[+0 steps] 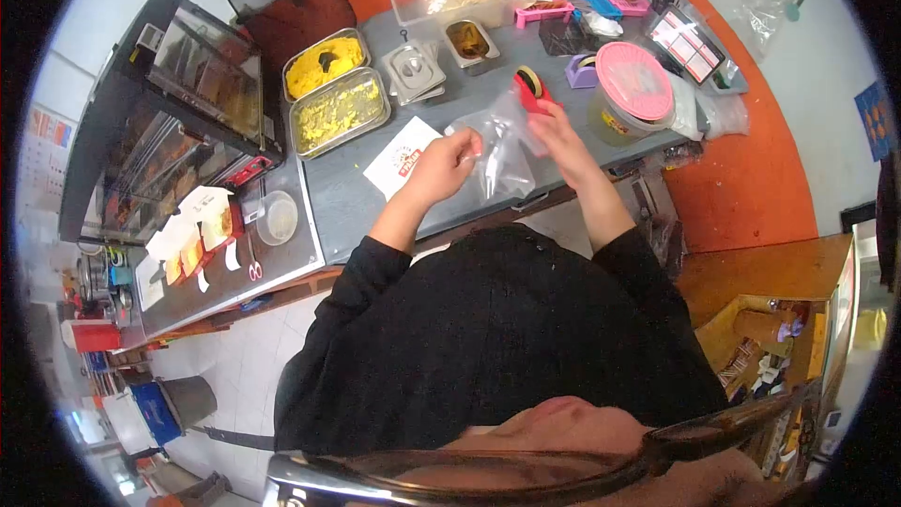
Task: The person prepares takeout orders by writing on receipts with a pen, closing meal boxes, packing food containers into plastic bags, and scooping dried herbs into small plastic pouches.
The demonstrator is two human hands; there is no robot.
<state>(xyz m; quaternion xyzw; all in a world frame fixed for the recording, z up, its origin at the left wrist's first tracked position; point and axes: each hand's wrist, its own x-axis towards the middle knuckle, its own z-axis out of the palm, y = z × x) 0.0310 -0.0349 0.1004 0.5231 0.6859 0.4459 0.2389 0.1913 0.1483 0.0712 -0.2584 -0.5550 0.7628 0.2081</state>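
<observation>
A clear plastic bag (507, 161) hangs between my hands over the front edge of the grey table. My left hand (449, 163) has its fingers curled together on the bag's left upper side. Fingers partly apart, my right hand (563, 143) is at the bag's right side, near a red tape dispenser (538, 99) with a yellow roll; whether it pinches the bag is too small to tell. Left of the bag, a white printed paper (402, 158) lies on the table, partly behind my left hand.
Metal trays of yellow food (340, 115) stand at the left, beside steel lids (413, 72) and a small steel container (469, 42). A pink-lidded tub (633, 84) is at the right. Further left are a glass display case (206, 75), food boxes (218, 216) and scissors (254, 268).
</observation>
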